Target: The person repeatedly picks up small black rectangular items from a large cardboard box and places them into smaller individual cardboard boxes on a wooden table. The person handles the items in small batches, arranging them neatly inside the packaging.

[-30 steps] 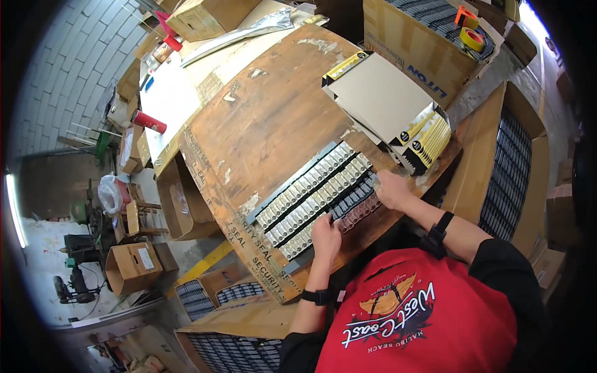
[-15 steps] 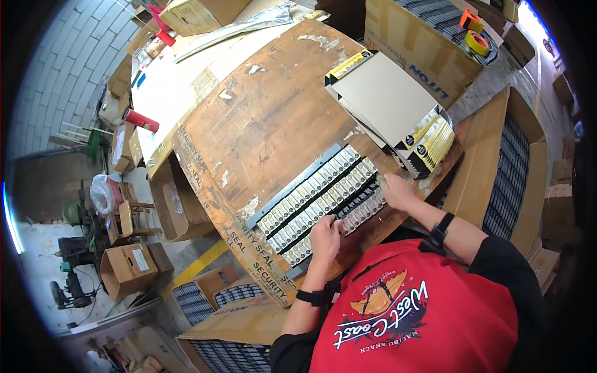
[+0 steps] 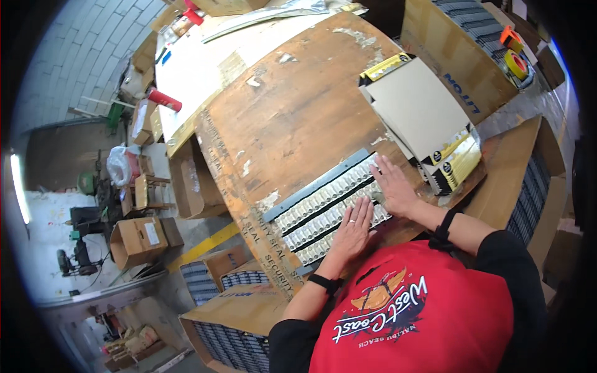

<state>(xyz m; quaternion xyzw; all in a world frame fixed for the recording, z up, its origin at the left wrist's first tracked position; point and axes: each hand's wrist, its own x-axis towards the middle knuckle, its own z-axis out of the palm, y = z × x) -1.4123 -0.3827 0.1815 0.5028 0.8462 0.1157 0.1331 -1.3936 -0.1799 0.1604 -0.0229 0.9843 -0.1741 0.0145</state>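
My left grip (image 3: 353,235) lies flattened over the rows of small pale pieces (image 3: 317,225), fingers straight; my right grip (image 3: 398,189) spreads unclenched across their right end. Beyond both, a grey strip (image 3: 318,184) edges the rows on the brown tabletop (image 3: 292,112). Right of my right grip sits yellow-edged cardboard (image 3: 420,102); farther off, a tall carton (image 3: 448,65).

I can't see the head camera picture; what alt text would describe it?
A person's left hand and right hand, fingers extended, lie over rows of small silvery pieces on a worn brown table. Yellow-ended cardboard sits farther right.
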